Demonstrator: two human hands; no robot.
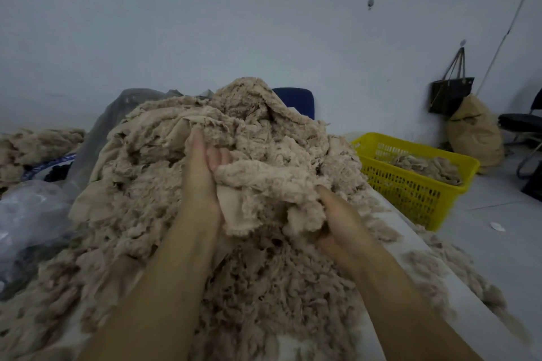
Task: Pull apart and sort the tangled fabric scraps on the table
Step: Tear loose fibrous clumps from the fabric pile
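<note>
While the clump of scraps [258, 184] is held up against the near face of the big heap [152, 184] on the tabletop [440, 287], both hands are on it. The left grip [202, 176] is clamped on its upper end, fingers curled into the fluff. The right grip [341, 223] is closed on its lower end, thumb on top and fingers sunk out of sight.

From where I stand, the clump looks joined to the heap by frayed threads. A hard tug would likely drag more of the pile along, or tear the loose weave, rather than free one piece. Fluff trails over the tabletop's right edge, and a wide pull that way could sweep more onto the floor.

The yellow basket [410, 173], holding a few scraps, sits just beyond that edge with open floor around it. A plastic bag [29, 214] crowds the left side.
</note>
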